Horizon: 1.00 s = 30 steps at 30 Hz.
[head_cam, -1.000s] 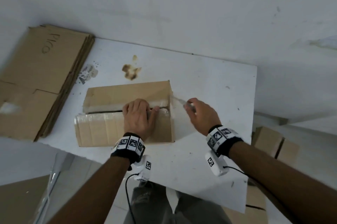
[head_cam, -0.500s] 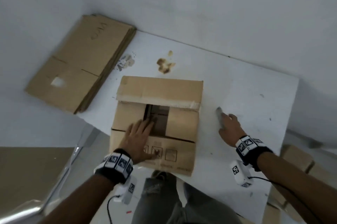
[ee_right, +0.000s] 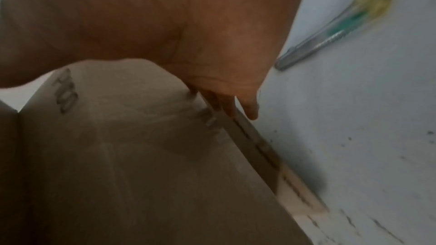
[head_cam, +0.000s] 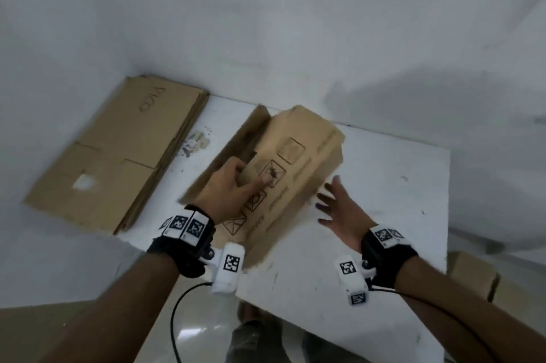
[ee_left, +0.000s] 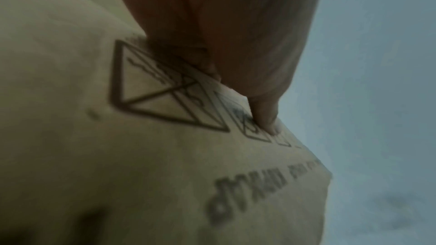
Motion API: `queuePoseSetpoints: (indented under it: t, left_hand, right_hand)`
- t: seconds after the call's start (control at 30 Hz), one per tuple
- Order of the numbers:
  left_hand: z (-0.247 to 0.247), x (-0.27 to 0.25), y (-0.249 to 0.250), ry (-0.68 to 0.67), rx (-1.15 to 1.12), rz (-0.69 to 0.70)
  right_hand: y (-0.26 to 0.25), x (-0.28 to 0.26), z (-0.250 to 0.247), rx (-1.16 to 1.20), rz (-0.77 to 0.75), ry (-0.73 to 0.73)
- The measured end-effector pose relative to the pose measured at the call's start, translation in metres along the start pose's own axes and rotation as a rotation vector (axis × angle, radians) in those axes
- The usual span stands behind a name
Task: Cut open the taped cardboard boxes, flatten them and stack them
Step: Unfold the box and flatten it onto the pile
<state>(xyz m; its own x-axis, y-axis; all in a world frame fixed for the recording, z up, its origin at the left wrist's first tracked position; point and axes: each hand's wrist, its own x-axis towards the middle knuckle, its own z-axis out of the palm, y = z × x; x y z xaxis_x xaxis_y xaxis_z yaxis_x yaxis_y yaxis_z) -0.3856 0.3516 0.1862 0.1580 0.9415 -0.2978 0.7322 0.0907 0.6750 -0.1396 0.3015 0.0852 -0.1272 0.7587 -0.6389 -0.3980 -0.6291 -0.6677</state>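
Gripping the cardboard box (head_cam: pixel 283 173) tilted above the white table (head_cam: pixel 393 215), your left hand (head_cam: pixel 229 188) curled over its edge, thumb on the printed face; your right hand (head_cam: pixel 339 212) was spread, fingers at its side. You seemed mid-flattening; next, collapse it and carry it to the flattened stack (head_cam: pixel 118 156). The knife (ee_right: pixel 335 31) lay released. Motion blur hid the flaps.
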Motion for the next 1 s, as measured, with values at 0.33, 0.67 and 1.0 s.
queuePoseSetpoints:
  t: [0.33, 0.67, 1.0]
  left_hand:
    - [-0.064, 0.052, -0.060, -0.520, -0.550, -0.024]
    - [-0.096, 0.048, -0.091, -0.231, 0.633, -0.084]
    - [-0.061, -0.051, -0.151, -0.114, -0.137, 0.127]
  right_hand:
    - [-0.006, 0.032, 0.065, -0.231, -0.212, 0.363]
    - [-0.070, -0.044, 0.173, -0.717, -0.293, 0.066]
    - [0.032, -0.008, 0.249, -0.895, -0.333, -0.069]
